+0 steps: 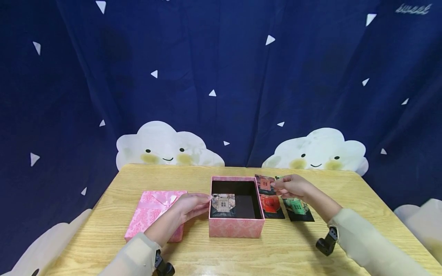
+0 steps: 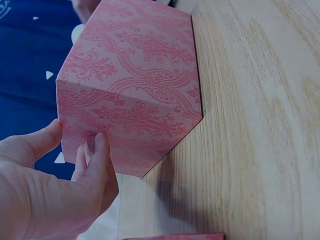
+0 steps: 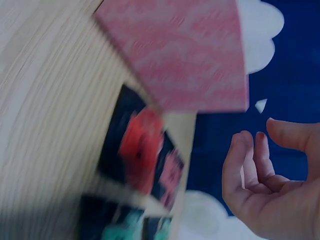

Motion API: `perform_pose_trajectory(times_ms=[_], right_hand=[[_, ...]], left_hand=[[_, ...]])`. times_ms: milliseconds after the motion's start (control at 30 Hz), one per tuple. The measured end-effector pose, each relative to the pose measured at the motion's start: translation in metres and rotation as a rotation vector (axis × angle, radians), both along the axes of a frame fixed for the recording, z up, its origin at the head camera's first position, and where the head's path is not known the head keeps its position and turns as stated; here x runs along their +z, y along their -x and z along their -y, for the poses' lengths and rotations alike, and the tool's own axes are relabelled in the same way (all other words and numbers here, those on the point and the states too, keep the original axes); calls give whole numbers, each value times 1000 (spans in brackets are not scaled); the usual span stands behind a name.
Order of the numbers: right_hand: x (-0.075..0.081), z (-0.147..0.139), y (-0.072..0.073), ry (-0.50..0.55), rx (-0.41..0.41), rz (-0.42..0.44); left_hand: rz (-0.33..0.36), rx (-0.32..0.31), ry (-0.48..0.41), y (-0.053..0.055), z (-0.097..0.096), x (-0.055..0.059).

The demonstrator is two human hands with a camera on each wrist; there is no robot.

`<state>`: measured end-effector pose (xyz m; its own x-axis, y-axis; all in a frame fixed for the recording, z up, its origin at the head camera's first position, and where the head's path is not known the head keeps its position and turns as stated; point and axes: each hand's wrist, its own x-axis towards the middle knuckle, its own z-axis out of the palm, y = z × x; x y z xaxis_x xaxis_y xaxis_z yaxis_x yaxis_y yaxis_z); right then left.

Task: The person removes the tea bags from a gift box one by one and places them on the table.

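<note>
A pink damask-patterned box (image 1: 236, 228) stands lidless, its dark inside showing. In its left part lies a floral black sachet (image 1: 223, 205). My left hand (image 1: 194, 207) touches the box's left wall; in the left wrist view its thumb (image 2: 46, 140) is at the rim, with fairly straight fingers (image 2: 101, 150) against the outer side. My right hand (image 1: 293, 186) hovers over sachets right of the box, holding nothing, its fingers loosely bent in the right wrist view. Under and beside it are a dark pink-labelled sachet (image 1: 265, 184), a red-labelled sachet (image 1: 270, 206) and a green-labelled sachet (image 1: 297, 207).
A pink lid with a ribbon bow (image 1: 152, 209) lies left of the box, partly behind the left forearm. Another green sachet (image 1: 278, 177) is partly hidden by the right hand. The wooden table (image 1: 193, 257) ends at a dark blue curtain (image 1: 190, 96) with clouds and triangles.
</note>
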<state>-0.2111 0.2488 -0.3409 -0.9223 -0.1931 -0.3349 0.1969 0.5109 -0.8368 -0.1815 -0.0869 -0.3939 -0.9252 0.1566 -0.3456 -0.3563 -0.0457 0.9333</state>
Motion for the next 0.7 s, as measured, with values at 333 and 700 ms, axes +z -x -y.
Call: perform_pose_trajectory(times_ms=[333, 700], right_hand=[[21, 43, -2, 202, 57, -6], [25, 75, 2, 272, 74, 101]], left_hand=[[-1, 5, -14, 1, 1, -2], [8, -9, -17, 2, 1, -1]])
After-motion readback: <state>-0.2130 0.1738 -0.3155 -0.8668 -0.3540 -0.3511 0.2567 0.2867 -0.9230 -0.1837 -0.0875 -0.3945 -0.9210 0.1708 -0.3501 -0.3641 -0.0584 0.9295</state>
